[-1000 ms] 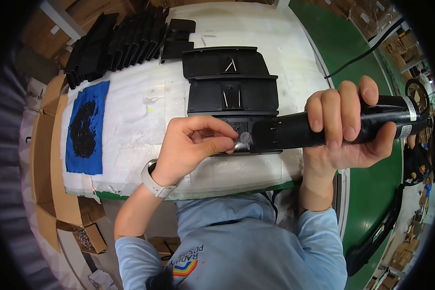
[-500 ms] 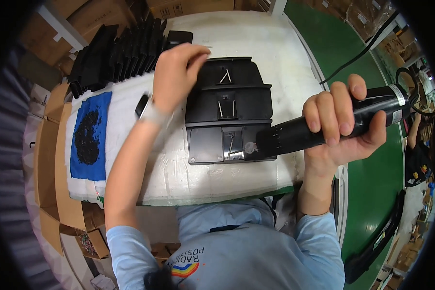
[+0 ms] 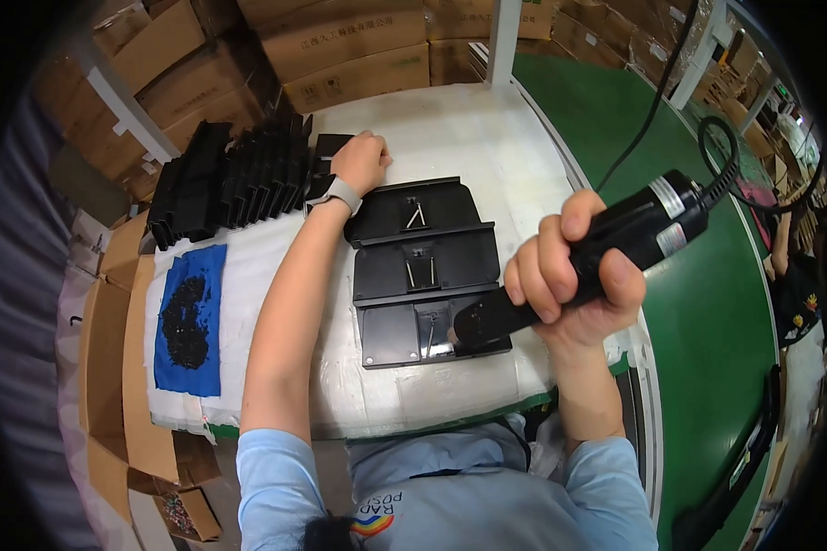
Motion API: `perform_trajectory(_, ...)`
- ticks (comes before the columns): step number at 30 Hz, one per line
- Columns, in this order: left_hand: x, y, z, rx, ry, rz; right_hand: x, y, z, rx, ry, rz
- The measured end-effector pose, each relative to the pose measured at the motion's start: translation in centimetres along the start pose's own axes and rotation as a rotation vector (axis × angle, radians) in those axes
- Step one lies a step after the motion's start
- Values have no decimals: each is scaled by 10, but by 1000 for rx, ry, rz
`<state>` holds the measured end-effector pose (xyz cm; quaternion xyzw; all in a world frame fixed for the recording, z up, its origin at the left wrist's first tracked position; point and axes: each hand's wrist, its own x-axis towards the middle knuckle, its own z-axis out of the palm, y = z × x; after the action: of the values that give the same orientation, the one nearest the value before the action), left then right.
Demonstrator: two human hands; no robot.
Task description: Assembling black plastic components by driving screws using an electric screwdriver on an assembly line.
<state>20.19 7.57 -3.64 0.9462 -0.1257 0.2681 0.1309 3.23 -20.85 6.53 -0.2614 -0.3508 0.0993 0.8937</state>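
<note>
My right hand wraps round a black electric screwdriver, whose front end reaches over the right part of the nearest black plastic panel. Two more black panels, a middle one and a far one, lie in line behind it. Each has a recess with slim metal rods in it. Beyond the far panel, my left hand is at the table with its fingers curled in, beside a small black box-like part. Whatever its fingertips hold is hidden.
A row of black plastic parts stands at the back left. Small black pieces, perhaps screws, lie on a blue cloth. Open cartons flank the table's left side. The screwdriver's cord hangs at right, over green floor.
The view has shifted, so the table sits lower. My left hand has reached farther back, down beside the small black part. The screwdriver stays over the nearest panel, tilted more steeply.
</note>
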Motion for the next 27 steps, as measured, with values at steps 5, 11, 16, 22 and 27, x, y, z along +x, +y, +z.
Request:
perform_trajectory(5,-9,44,-47,116,119,27,12,-7,-22,3,-81,-48)
perform_trajectory(11,-93,119,-113,-961,-453,-165,19,-27,-32,5,-321,100)
perform_trajectory(16,-121,144,-106,-793,-418,273,6,-4,-4,83,-236,142)
perform_trajectory(22,-135,145,-105,-743,-437,249,-2,4,14,140,49,179)
perform_trajectory(27,-136,146,-107,-720,-471,250,-8,-1,1,-160,-37,231)
